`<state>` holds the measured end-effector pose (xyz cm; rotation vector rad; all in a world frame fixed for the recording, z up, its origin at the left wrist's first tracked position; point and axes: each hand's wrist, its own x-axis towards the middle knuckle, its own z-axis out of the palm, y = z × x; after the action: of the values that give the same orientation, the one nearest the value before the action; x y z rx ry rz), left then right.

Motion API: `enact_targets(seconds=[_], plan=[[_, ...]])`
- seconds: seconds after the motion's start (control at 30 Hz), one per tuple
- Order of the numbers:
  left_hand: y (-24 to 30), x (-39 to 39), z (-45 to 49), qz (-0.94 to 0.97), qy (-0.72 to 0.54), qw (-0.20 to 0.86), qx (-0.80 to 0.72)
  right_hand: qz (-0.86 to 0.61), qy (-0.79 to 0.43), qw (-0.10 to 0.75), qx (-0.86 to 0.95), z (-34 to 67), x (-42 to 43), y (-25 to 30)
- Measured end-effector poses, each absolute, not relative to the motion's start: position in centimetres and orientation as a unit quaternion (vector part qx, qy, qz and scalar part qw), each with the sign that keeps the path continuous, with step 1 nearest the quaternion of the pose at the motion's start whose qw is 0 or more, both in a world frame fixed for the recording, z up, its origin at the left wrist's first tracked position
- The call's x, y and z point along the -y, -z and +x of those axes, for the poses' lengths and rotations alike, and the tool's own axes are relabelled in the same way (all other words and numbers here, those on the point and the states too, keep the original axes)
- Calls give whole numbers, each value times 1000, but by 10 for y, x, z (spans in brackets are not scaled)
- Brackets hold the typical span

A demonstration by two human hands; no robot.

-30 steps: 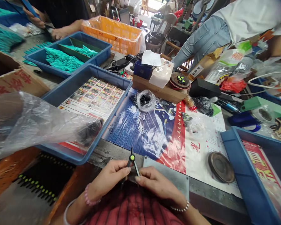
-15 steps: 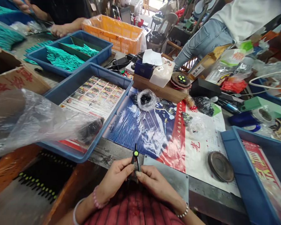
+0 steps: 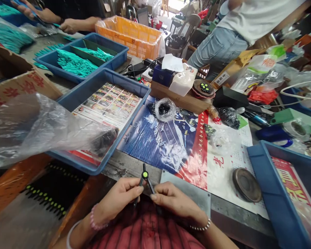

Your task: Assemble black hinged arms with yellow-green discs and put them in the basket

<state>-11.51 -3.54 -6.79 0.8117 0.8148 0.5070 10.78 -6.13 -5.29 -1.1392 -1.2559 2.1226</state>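
Both my hands hold a small black drawing compass [image 3: 145, 178] with a yellow-green hinge knob, at the table's near edge above my red lap. My left hand [image 3: 119, 200] pinches the left leg with fingers closed. My right hand [image 3: 172, 200] pinches the right leg the same way. The two legs are spread a little apart, hinge pointing away from me. A grey metal plate [image 3: 194, 197] lies just right of my hands.
A blue tray [image 3: 75, 95] lined with printed paper holds a clear plastic bag [image 3: 36, 128] of black parts. Finished black compasses [image 3: 49, 193] fill an orange crate at lower left. Another blue tray [image 3: 277, 204] sits right, a round metal lid [image 3: 246, 185] beside it. Other people work at the far side.
The compass legs were closed together half a second ago and are now spread apart again. My hands stayed at the table edge; the view shifted slightly.
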Motion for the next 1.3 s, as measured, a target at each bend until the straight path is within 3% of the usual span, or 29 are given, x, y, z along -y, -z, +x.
enact_targets(seconds=[0.1, 0.23, 0.5, 0.83, 1.0, 1.13, 1.23, 1.3], plan=[[75, 35, -122, 275, -214, 879, -325, -398, -787, 189, 431, 111, 60, 55], [90, 30, -119, 183, -231, 925, -240, -400, -809, 237, 358, 98, 62, 58], [85, 40, -121, 161, -322, 909, -212, -409, -796, 280, 347, 71, 73, 60], [101, 79, -138, 160, -398, 848, -312, -395, -813, 254, 344, 15, 93, 74], [98, 103, -170, 260, -424, 757, -425, -414, -807, 144, 396, 11, 95, 81], [81, 131, -210, 400, -461, 567, -553, -405, -778, 7, 480, 10, 86, 84], [73, 151, -231, 644, -326, 428, -544, -328, -752, -52, 570, -10, 80, 83], [79, 160, -244, 714, -241, 414, -510, -288, -733, -86, 610, -31, 78, 86]])
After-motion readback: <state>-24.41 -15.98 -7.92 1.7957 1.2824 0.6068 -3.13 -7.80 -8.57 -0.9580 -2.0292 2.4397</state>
